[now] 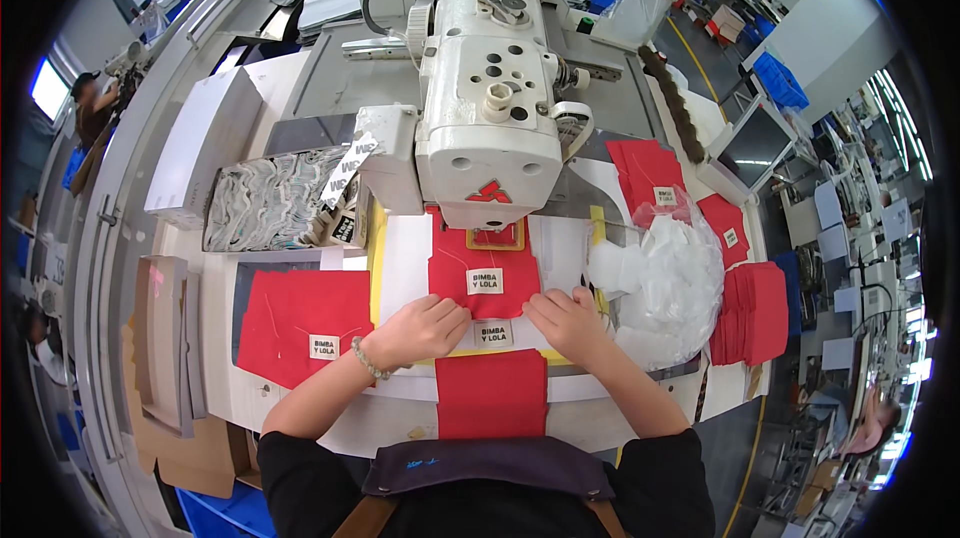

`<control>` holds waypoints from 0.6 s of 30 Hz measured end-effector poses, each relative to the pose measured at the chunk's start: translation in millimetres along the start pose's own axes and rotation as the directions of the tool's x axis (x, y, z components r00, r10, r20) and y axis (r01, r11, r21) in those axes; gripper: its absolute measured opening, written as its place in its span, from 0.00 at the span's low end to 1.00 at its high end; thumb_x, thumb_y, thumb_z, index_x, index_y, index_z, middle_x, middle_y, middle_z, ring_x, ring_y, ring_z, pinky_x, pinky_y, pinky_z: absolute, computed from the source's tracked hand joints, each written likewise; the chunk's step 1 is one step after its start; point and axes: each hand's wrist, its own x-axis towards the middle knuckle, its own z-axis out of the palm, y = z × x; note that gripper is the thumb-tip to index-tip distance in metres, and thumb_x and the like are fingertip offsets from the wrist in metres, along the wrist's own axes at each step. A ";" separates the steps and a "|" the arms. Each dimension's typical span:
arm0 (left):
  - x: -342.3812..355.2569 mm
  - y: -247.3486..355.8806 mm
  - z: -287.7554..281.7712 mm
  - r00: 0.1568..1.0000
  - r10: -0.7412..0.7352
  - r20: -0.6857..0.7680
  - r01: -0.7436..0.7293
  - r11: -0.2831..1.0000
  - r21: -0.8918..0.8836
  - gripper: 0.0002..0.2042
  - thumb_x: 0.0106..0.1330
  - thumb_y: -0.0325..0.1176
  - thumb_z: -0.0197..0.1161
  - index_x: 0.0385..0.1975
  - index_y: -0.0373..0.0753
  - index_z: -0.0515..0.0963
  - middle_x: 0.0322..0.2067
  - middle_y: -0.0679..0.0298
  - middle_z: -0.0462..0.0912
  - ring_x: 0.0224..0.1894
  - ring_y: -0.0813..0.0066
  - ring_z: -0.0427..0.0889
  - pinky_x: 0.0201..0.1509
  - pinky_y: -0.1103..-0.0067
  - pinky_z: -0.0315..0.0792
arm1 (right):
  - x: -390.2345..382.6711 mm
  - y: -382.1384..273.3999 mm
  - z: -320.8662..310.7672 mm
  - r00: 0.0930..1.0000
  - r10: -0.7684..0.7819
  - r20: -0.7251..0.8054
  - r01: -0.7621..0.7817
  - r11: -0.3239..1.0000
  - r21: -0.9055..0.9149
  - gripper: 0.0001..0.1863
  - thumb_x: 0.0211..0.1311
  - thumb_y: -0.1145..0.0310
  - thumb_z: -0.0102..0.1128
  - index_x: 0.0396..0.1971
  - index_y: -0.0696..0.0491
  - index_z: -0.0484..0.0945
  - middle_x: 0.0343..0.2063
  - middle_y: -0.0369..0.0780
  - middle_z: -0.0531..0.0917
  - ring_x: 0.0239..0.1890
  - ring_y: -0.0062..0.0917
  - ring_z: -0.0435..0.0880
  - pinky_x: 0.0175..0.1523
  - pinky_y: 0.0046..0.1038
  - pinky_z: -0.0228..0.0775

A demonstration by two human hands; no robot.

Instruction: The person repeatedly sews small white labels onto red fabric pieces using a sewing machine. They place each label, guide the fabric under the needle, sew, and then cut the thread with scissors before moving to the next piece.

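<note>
A red fabric piece (455, 260) with a sewn-looking pale label (485, 281) lies under the head of a white sewing machine (490, 138). My left hand (428, 326) is closed at its near left corner, fingertips pinching the edge. At the near right corner my right hand (568, 323) grips the same piece, fingers bent. Between my hands, just below the fabric's near edge, lies a second pale label (493, 334). Loose thread trails across the red piece. Part of the fabric is hidden beneath the machine's yellow-edged presser frame (496, 238).
A labelled red piece (300, 313) lies left, and a red stack (491, 396) sits nearest me. An open box of folded labels (275, 200) stands back left. On the right are a white plastic bag (665, 288), more red stacks (748, 313) and a screen (755, 153).
</note>
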 end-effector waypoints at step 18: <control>-32.4 17.4 -5.6 0.809 -0.575 0.119 0.585 0.768 -0.261 0.08 0.51 0.23 0.65 0.32 0.39 0.82 0.29 0.66 0.77 0.32 0.71 0.78 0.36 0.77 0.72 | -55.4 -14.4 -10.4 0.607 0.786 0.119 -0.777 0.618 -0.119 0.15 0.55 0.58 0.66 0.36 0.51 0.74 0.34 0.37 0.76 0.40 0.32 0.73 0.47 0.36 0.56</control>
